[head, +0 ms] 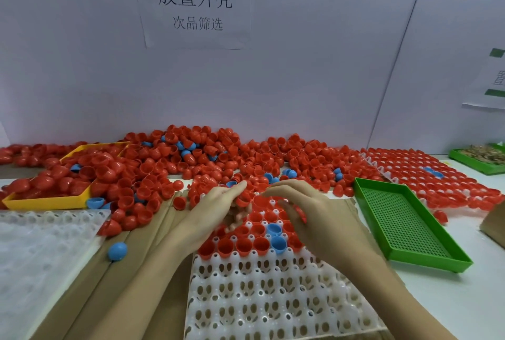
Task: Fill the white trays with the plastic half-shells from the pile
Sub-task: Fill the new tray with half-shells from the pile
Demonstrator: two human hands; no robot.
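Head view
Left hand (216, 208): reaching in from 7 o'clock over the far rows of the white tray (273, 298); its fingers (237, 186) are lying fairly straight toward 1 o'clock, touching red half-shells at the pile's near edge; whether they are pinching one, I cannot tell.
Right hand (306, 208): coming in from 5 o'clock, hovering over the tray's far right rows; its fingers (289, 211) are curling downward with something red showing under the tips, but blur is hiding whether they are gripping it.
White tray: lying at 6 o'clock on brown cardboard (131, 271), long axis running from 6 toward 12; its far rows are holding red half-shells (243, 244) with open mouths facing up, plus two blue half-shells (276, 236); the near rows are showing bare holes.
Pile (207, 156): spreading across the tabletop (451, 298) from 9 to 2 o'clock, shells pointing every way.
Second white tray (41, 252): sitting at 8 o'clock.
Filled tray (437, 178): lying at 2 o'clock.
Yellow tray (49, 200): at 9 o'clock, heaped with red shells.
Green tray (407, 227): just right of the right hand.
Loose blue shell (117, 251): resting dome-up on the cardboard.
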